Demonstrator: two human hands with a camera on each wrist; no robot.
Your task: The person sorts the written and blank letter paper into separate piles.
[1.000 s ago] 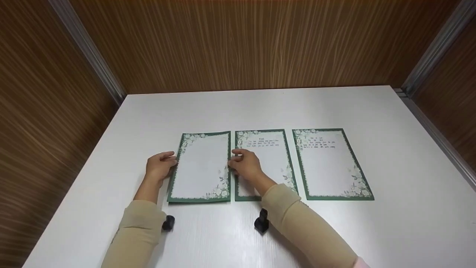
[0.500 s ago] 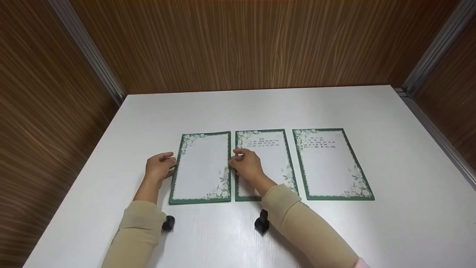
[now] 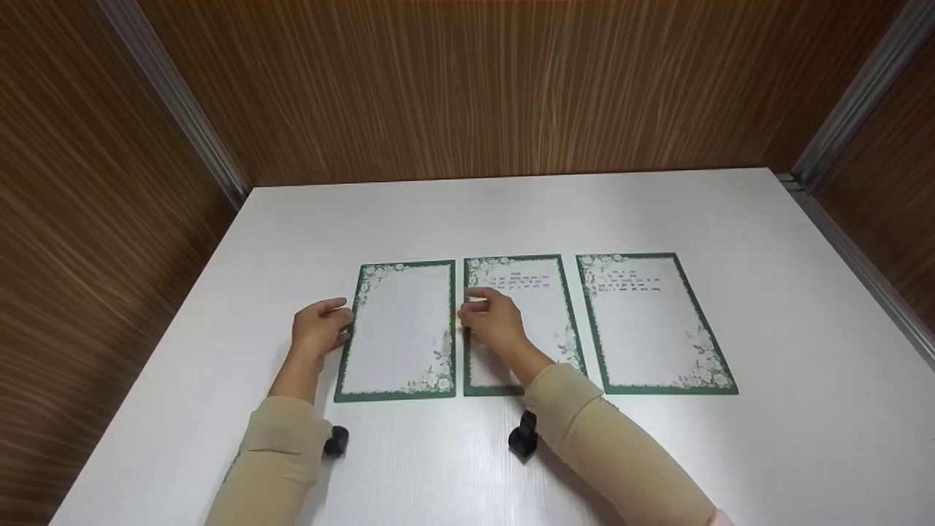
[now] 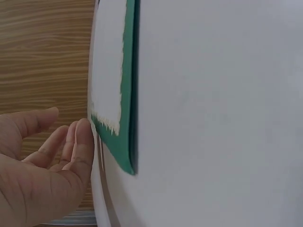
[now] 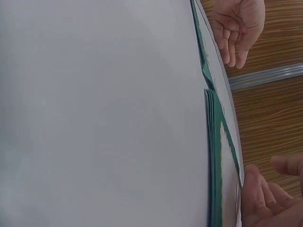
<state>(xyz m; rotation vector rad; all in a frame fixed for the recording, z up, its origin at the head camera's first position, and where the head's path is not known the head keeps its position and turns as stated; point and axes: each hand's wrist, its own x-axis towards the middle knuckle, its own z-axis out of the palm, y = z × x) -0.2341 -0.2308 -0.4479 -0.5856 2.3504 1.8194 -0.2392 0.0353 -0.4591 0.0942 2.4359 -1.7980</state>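
Three green-bordered, flower-printed paper sheets lie in a row in the head view: a left one (image 3: 402,329) without text, a middle one (image 3: 529,321) and a right one (image 3: 654,336) with a few printed lines. My left hand (image 3: 318,329) is at the left sheet's left edge, fingertips right at the border, thumb apart from the fingers in the left wrist view. My right hand (image 3: 500,325) is over the middle sheet's left border, its fingertips beside the left sheet's right edge. In the right wrist view the nearer paper stack (image 5: 215,156) shows several layered edges.
The sheets lie on a white table (image 3: 467,219) backed by a wood-grain panel (image 3: 467,88), with more panels at both sides. Small black devices sit at the left sleeve (image 3: 281,431) and the right sleeve (image 3: 570,402).
The left sheet's raised lower-left corner and wavy top edge have settled flat. My right hand has eased slightly right, off the left sheet's edge. My left hand stays beside it.
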